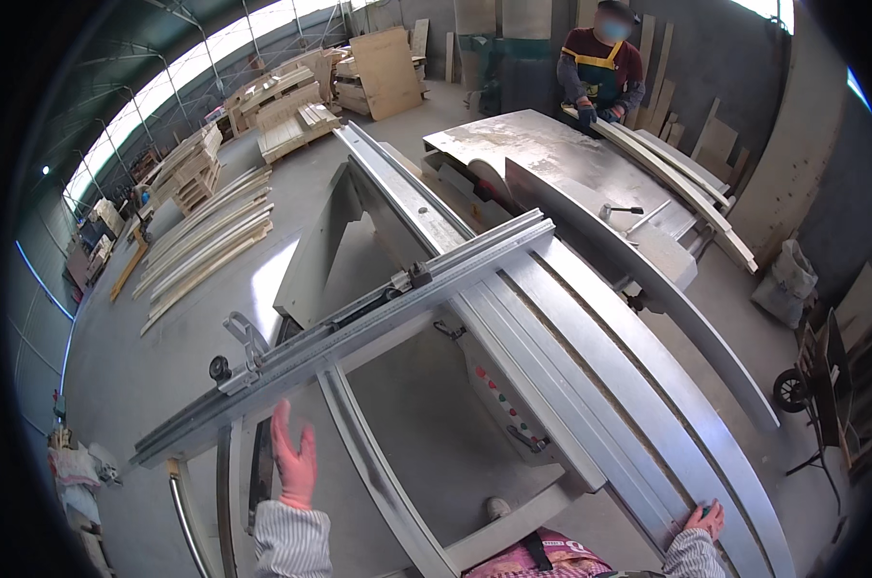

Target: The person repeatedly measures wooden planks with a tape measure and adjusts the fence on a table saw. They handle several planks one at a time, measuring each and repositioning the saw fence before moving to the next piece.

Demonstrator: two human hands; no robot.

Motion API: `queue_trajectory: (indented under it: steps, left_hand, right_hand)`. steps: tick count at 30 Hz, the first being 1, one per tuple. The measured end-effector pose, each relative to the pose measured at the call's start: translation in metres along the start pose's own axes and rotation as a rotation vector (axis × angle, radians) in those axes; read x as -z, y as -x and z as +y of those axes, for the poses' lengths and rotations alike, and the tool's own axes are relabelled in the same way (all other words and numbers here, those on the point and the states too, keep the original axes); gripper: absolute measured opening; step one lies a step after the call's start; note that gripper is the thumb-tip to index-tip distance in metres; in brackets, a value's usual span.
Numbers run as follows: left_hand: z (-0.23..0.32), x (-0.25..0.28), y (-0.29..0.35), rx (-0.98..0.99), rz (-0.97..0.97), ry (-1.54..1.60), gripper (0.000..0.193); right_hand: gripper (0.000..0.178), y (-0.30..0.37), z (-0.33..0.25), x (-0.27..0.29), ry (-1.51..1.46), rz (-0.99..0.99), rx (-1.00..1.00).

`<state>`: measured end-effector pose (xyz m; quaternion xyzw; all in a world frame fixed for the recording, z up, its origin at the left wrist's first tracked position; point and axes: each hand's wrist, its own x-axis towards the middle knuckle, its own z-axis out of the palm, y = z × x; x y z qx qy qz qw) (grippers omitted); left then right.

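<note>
My left hand (294, 460), in a pinkish glove, is raised over the outrigger frame of a sliding table saw. Its fingers are spread and hold nothing. Just ahead of it runs the long aluminium crosscut fence (359, 330), with a metal flip stop (248, 345) and a black knob at its left part. My right hand (705, 521) rests on the near end of the grooved sliding table (590, 361), fingers over the surface; a small dark patch shows at the fingertips, too small to name. Beyond the table, the round saw blade (491, 176) is partly hidden.
Across the saw, a person (604, 72) in gloves holds long wooden boards (667, 178) on the steel table (513, 135). A long metal fence (648, 279) curves along the right. Wooden strips (209, 246) lie on the left floor. A handcart (821, 385) stands at right.
</note>
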<state>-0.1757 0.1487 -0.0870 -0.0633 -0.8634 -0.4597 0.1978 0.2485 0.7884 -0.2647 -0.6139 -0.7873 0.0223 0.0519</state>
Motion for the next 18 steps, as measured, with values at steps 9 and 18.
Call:
queue_trajectory:
  steps: [9, 18]
  left_hand:
    - [0.020, 0.066, 0.304, 0.433, 0.133, 0.086, 0.054]
    - [0.069, 0.111, 0.577, 1.114, 0.285, -0.027, 0.061]
  right_hand:
    - [0.054, -0.006, 0.021, 0.022, 0.014, -0.127, 0.251]
    - [0.057, -0.028, 0.154, 0.038, 0.171, -0.143, 0.153]
